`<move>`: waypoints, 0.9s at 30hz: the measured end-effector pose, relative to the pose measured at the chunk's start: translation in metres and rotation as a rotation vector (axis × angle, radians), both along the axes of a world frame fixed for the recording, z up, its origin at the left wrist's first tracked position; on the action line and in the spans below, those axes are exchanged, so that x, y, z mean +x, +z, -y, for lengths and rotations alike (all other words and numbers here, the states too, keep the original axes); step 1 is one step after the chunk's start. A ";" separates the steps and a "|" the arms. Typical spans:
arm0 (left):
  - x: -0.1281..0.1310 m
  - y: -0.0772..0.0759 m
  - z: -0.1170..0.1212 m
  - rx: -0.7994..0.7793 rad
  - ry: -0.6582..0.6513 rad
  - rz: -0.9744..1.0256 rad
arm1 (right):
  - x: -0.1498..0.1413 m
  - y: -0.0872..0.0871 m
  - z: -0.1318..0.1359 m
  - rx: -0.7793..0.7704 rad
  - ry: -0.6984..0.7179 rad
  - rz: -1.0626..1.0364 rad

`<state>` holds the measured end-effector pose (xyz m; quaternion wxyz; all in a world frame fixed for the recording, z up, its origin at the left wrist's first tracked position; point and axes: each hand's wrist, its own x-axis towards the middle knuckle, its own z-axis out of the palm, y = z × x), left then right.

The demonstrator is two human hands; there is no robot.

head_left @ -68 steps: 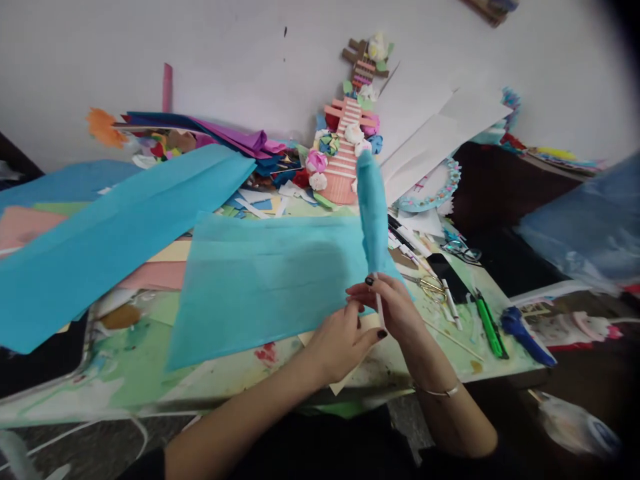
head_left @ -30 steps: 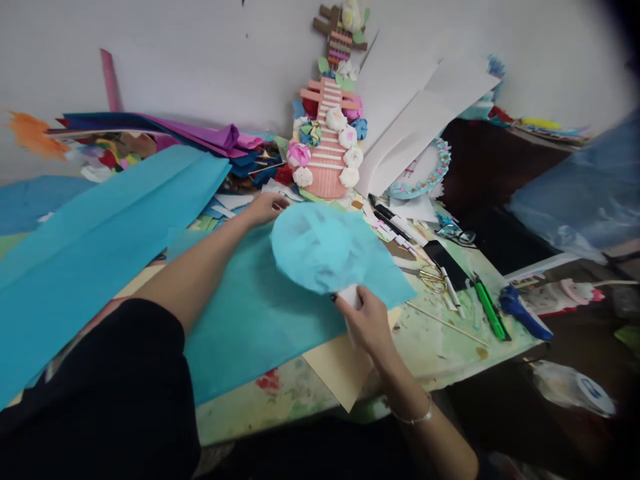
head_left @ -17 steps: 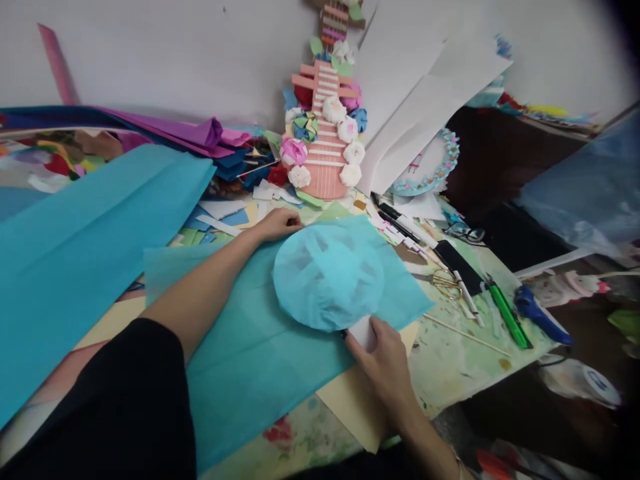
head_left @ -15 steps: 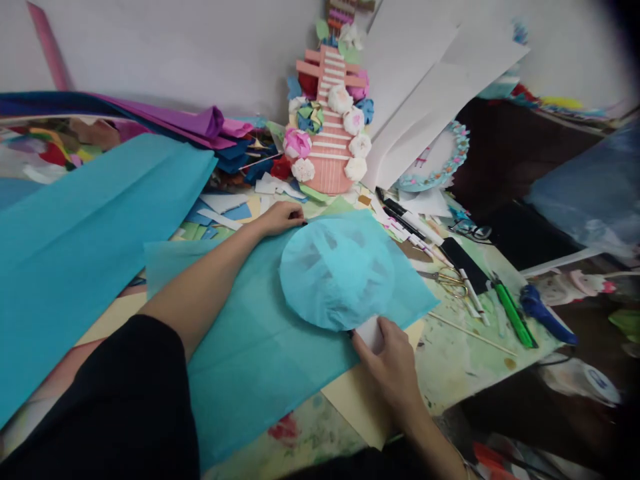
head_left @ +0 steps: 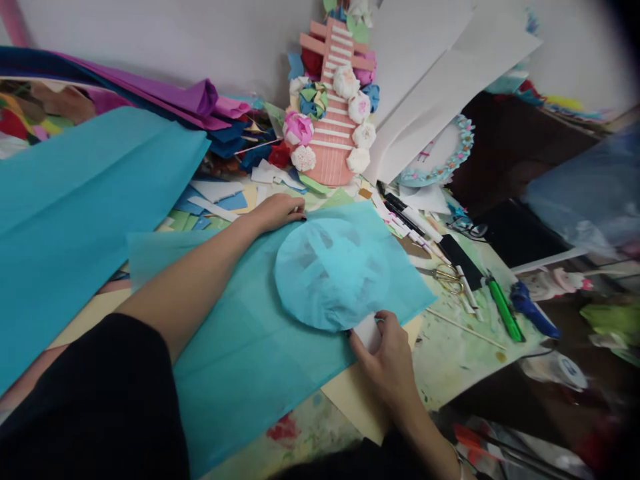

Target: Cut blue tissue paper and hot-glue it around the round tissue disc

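Note:
A round disc (head_left: 330, 273) covered in light blue tissue paper lies on a larger sheet of the same blue paper (head_left: 250, 373). My left hand (head_left: 280, 212) rests by the disc's upper left edge on the sheet, its fingers curled and close together; whether they pinch anything is hidden. At the disc's lower edge, my right hand (head_left: 387, 353) is closed around a small white flat piece (head_left: 369, 333), thumb on the near side and fingers on the far side. The white piece meets or nearly touches the disc's rim. Part of it is covered by my fingers.
To the right lie gold-handled scissors (head_left: 449, 279), a black phone-like slab (head_left: 463, 260), a green cutter (head_left: 505, 310), a thin stick (head_left: 465, 328) and a blue tool (head_left: 534, 310). A pink guitar-shaped craft with paper flowers (head_left: 333, 133) stands behind. Folded blue paper (head_left: 90, 200) fills the left.
The camera view has shifted slightly, moving the background up and the right-hand items left. Both hands stay almost in place around the disc, the white piece still in my right hand.

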<state>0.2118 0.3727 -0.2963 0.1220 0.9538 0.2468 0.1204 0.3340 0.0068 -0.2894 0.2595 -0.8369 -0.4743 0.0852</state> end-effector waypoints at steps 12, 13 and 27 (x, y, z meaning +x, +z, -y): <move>-0.002 0.007 0.002 0.106 0.085 -0.120 | -0.004 0.001 0.002 0.036 0.068 0.066; -0.002 0.007 0.003 0.111 0.097 -0.131 | -0.004 0.001 0.003 0.034 0.070 0.071; -0.002 0.018 0.016 0.154 0.165 -0.232 | -0.002 0.003 0.000 -0.004 0.107 0.144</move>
